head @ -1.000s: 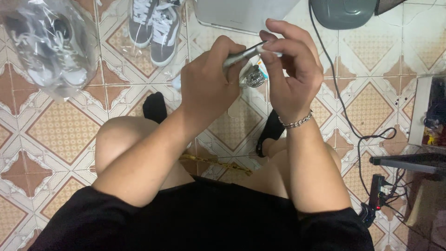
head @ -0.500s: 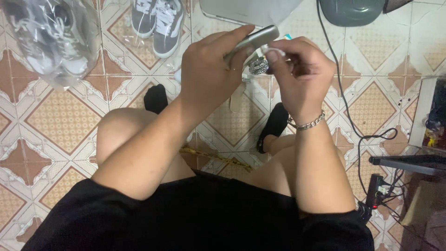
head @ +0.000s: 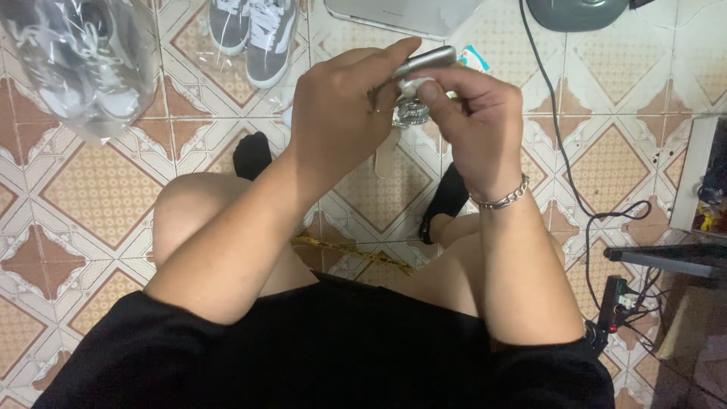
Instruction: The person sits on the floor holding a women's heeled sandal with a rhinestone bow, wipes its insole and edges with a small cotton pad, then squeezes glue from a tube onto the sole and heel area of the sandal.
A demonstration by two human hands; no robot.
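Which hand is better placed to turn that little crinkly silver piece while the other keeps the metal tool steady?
Probably the right hand: its fingertips pinch right above the crinkly silver piece. The left hand is wrapped around the metal tool, so it is busy holding that.

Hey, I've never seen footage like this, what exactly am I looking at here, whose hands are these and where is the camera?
There is no machine here. The camera sits on a person's head and looks straight down, so you see their own arms, bare knees and black shorts, seated above a patterned tile floor.

The left hand grips a slim silver metal tool. The right hand, with a chain bracelet at the wrist, pinches a small shiny object against the tool; what it is I cannot tell.

On the floor lie a pair of grey sneakers, another pair of shoes in a clear plastic bag, a black cable and a power strip.
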